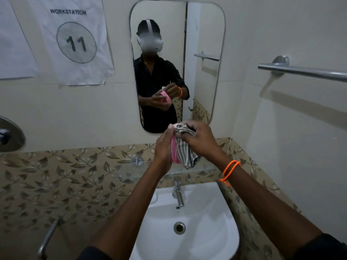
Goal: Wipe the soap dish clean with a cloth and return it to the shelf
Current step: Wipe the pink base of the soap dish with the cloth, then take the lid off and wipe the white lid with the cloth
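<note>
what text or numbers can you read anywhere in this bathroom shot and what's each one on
"WORKSTATION" - printed at the top of the crumpled paper sheet taped to the wall left of the mirror.
"11" - inside a drawn circle on that same sheet, below the word.
The second paper sheet at the far left shows no readable print.
No lettering can be seen on the pink soap dish, the striped cloth, the tap or the basin.

Pink dish: held on edge, upright, above the sink. Striped grey-and-white cloth: bunched, pressed against the dish's right face, lower end hanging free.
</note>
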